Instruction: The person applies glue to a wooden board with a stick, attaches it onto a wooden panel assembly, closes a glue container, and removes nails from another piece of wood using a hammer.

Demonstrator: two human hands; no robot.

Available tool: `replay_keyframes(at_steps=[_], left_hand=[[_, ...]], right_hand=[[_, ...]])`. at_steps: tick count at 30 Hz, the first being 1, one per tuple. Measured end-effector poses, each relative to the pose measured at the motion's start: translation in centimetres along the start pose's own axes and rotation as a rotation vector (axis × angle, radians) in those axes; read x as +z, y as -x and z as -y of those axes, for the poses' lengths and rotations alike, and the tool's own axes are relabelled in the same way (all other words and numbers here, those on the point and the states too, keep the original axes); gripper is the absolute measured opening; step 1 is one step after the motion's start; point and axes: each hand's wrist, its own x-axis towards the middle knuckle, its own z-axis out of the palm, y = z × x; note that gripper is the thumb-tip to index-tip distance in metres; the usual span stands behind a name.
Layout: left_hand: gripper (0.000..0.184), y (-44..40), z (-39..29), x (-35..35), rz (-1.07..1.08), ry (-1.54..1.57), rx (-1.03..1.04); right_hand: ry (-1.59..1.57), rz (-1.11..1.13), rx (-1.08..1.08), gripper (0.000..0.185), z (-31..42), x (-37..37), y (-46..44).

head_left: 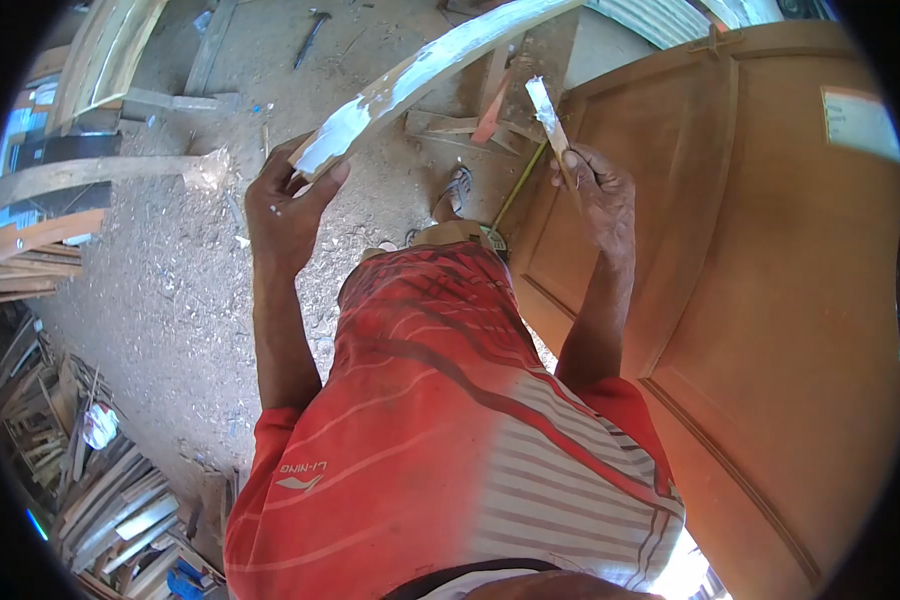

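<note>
A long wooden strip (pixel 430 66), its face smeared with white paste, runs from the upper right down to my left hand (pixel 288 212). The fingers and thumb of that hand grip its near end from both edges. My right hand (pixel 600 190) pinches a thin wooden stick (pixel 559 137) pointing up and slightly left. White paste coats the stick's upper end, which stands apart from the strip, a little to its right.
Brown panelled wooden door (pixel 790 260) at right, with a paper label (pixel 861 122). Stacked wood scraps (pixel 120 510) lie lower left, boards (pixel 100 170) at left. A hammer-like tool (pixel 312 38) and wood pieces (pixel 470 130) lie on the dirt floor (pixel 170 290).
</note>
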Motion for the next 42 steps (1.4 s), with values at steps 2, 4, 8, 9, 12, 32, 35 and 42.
replay_keyframes(at_steps=[2,4,8,9,12,32,35,42], left_hand=[[0.045,-0.1,-0.1,-0.1,-0.001,0.05,-0.021],[0.042,0.0,-0.1,0.0,0.002,0.082,-0.027],[0.044,-0.1,0.4,-0.2,0.021,0.023,0.078],[0.044,-0.2,0.4,-0.4,0.019,0.023,0.069],[0.044,-0.1,-0.1,-0.3,0.012,0.036,0.045],[0.041,-0.1,-0.1,-0.7,-0.002,-0.095,0.124],[0.041,0.1,0.2,-0.5,-0.02,-0.102,0.166],[0.04,0.2,0.6,0.0,-0.064,0.057,0.127]], right_hand=[[0.076,-0.006,-0.019,0.022,0.9,1.2,-0.3],[0.169,0.002,-0.055,0.022,2.0,2.3,-0.5],[0.361,-0.001,-0.18,0.023,6.1,5.5,-0.3],[0.401,-0.013,-0.217,0.023,7.1,6.5,-0.2],[0.521,0.016,-0.401,0.031,8.3,8.3,-0.2],[0.8,0.207,-0.578,0.044,10.6,11.8,2.9],[0.838,0.193,-0.637,0.045,9.8,11.6,2.5],[0.701,0.314,-0.708,0.048,10.1,13.5,4.0]])
